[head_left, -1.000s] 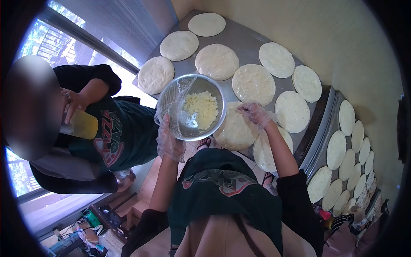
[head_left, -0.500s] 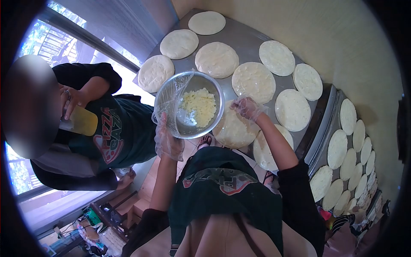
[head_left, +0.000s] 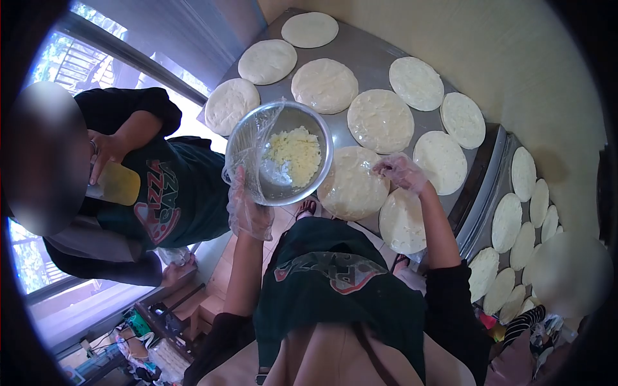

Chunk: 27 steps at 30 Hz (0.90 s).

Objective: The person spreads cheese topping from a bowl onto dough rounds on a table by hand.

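My left hand (head_left: 251,215), in a clear plastic glove, grips the near left side of a metal bowl (head_left: 327,157). Pale yellow grated cheese (head_left: 295,154) lies inside the bowl, and clear plastic wrap (head_left: 248,154) covers its left part. My right hand (head_left: 402,172), gloved too, hovers over the right edge of a round flat pizza base (head_left: 351,183) with a shiny top. Its fingertips are pinched together; whatever they hold is too small to make out. Just below that hand sits another pizza base (head_left: 400,222), with small bits on its surface.
Several more pizza bases (head_left: 325,85) cover the grey metal table (head_left: 367,48). A second surface on the right carries more bases (head_left: 507,222). A co-worker (head_left: 148,186) stands close on the left, holding a yellow-filled container (head_left: 116,183). Another person (head_left: 570,276) is at lower right.
My right hand has moved right across the pizza base to its edge. The bowl has shifted slightly left with my left hand. A person's head has come into view at lower right.
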Each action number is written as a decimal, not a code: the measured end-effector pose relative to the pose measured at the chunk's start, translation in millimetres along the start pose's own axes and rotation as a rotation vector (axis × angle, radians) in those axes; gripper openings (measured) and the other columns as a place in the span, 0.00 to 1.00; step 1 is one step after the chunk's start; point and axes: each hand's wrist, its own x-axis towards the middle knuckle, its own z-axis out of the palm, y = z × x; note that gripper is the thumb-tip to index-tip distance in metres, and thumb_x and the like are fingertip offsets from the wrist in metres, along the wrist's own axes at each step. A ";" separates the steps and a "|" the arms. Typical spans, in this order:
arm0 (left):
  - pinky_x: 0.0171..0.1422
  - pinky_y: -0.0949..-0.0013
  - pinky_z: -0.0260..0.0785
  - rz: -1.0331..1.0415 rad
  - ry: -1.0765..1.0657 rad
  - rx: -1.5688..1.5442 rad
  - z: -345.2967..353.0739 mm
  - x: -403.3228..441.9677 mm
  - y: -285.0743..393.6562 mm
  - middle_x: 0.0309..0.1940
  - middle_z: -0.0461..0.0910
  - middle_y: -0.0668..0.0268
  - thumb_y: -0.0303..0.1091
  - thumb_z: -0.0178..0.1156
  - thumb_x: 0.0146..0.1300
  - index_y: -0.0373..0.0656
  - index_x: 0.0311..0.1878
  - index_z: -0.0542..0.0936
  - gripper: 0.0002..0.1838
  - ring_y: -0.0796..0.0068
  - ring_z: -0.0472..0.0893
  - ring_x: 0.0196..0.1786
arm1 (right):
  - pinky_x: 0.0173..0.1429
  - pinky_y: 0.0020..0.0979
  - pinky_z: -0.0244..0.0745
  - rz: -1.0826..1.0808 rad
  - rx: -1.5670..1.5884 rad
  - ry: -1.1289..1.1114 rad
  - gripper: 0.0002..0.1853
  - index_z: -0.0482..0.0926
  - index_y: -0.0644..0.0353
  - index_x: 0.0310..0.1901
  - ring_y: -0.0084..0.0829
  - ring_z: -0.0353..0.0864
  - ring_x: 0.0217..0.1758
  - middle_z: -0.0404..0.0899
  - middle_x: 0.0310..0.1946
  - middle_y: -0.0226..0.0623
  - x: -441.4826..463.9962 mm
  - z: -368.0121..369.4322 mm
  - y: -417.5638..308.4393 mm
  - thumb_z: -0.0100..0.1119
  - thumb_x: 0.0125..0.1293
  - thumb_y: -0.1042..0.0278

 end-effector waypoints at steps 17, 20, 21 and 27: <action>0.54 0.69 0.69 -0.075 0.035 -0.126 21.6 54.5 1.3 0.49 0.72 0.60 0.43 0.48 0.65 0.38 0.56 0.64 0.22 0.69 0.74 0.50 | 0.41 0.32 0.73 0.103 -0.112 0.282 0.08 0.79 0.61 0.32 0.37 0.80 0.34 0.80 0.30 0.41 65.2 30.9 -6.6 0.54 0.50 0.72; 0.55 0.68 0.69 -0.057 0.009 -0.092 27.2 63.8 7.7 0.49 0.72 0.60 0.43 0.48 0.65 0.38 0.56 0.64 0.22 0.70 0.74 0.50 | 0.42 0.32 0.73 0.053 -0.207 0.225 0.09 0.79 0.61 0.32 0.37 0.80 0.35 0.80 0.31 0.42 76.5 36.2 6.3 0.51 0.50 0.73; 0.55 0.68 0.69 -0.066 0.024 -0.087 29.2 67.0 9.9 0.49 0.72 0.60 0.43 0.48 0.65 0.38 0.56 0.64 0.23 0.70 0.74 0.50 | 0.43 0.32 0.73 0.052 -0.256 0.187 0.10 0.79 0.61 0.33 0.37 0.80 0.36 0.80 0.31 0.41 78.7 36.6 8.5 0.50 0.50 0.74; 0.53 0.67 0.71 -0.103 0.085 -0.060 46.3 86.8 16.4 0.48 0.73 0.60 0.43 0.49 0.64 0.38 0.56 0.64 0.23 0.68 0.75 0.49 | 0.40 0.31 0.71 0.314 -0.083 0.180 0.06 0.78 0.60 0.31 0.34 0.78 0.34 0.78 0.28 0.39 83.3 26.7 -26.2 0.51 0.52 0.74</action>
